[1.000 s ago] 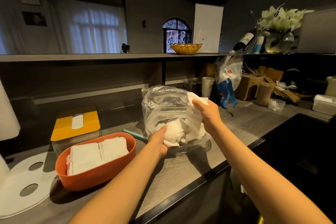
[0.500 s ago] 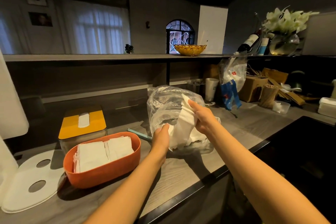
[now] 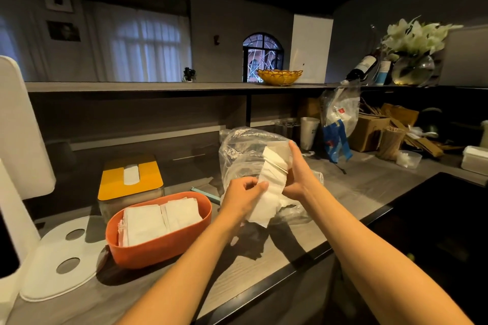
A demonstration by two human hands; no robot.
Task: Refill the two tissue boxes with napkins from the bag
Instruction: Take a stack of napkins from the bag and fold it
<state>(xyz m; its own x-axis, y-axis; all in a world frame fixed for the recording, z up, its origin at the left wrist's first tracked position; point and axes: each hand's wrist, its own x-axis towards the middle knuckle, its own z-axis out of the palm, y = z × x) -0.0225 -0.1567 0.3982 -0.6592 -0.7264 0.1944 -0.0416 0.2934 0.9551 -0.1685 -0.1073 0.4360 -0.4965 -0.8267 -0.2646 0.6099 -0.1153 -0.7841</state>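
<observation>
White napkins (image 3: 273,179), a folded stack of them, sit between your two hands in front of the clear plastic bag (image 3: 243,150). Your right hand (image 3: 297,174) is wrapped round the upper part of the stack, fingers curled along its right edge, and your left hand (image 3: 244,196) pinches the lower left edge between thumb and fingers. The stack hangs tilted, its lower end drooping toward you over the grey wood-grain surface (image 3: 351,192).

To the left, near you, the orange tissue box (image 3: 163,245) stands open-topped with flat white napkins filling it. Just behind it, on the far side, stands the second tissue box (image 3: 130,179) with its yellow lid on (a white tissue shows through the slot). A white flat lid with two holes (image 3: 60,258) lies on the surface at the far left, touching nothing that I can make out.

Farther right on the surface are a pale cup (image 3: 309,132), a blue-and-clear bag (image 3: 338,126) hanging from the shelf edge, and a cardboard box (image 3: 369,132). On the shelf above stand a yellow basket (image 3: 280,76) and a glass vase of white flowers (image 3: 412,55).
</observation>
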